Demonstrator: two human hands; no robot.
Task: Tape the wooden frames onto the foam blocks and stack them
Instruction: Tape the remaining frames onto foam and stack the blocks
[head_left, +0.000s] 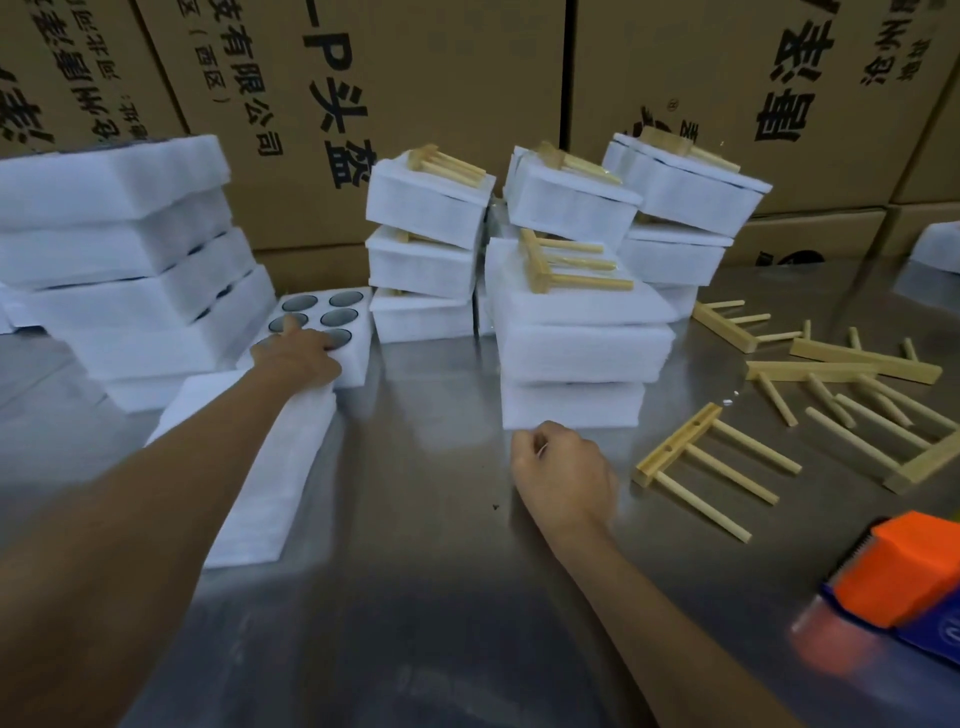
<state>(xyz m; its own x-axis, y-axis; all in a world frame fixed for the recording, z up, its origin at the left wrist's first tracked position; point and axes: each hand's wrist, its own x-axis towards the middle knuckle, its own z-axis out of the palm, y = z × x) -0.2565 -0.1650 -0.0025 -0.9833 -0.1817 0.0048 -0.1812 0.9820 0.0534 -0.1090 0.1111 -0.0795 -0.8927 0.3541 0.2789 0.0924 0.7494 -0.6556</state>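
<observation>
Right now I am leaning over the steel counter (441, 597), taking the near foam stack (576, 358) as my landmark. Behind it, cardboard boxes (363, 104) are standing, with more taped foam blocks (426, 208) piled in front of them. On top of it, a wooden frame (566, 262) is lying. Right of it, loose frames (717, 457) are scattered, and the orange tape dispenser (904, 582) is sitting nearer me. Left of it, my left hand (296, 356) is gripping the six-hole foam block (332, 327). Just in front of it, my right hand (563, 467) is curling closed, holding nothing that I can make out.
</observation>
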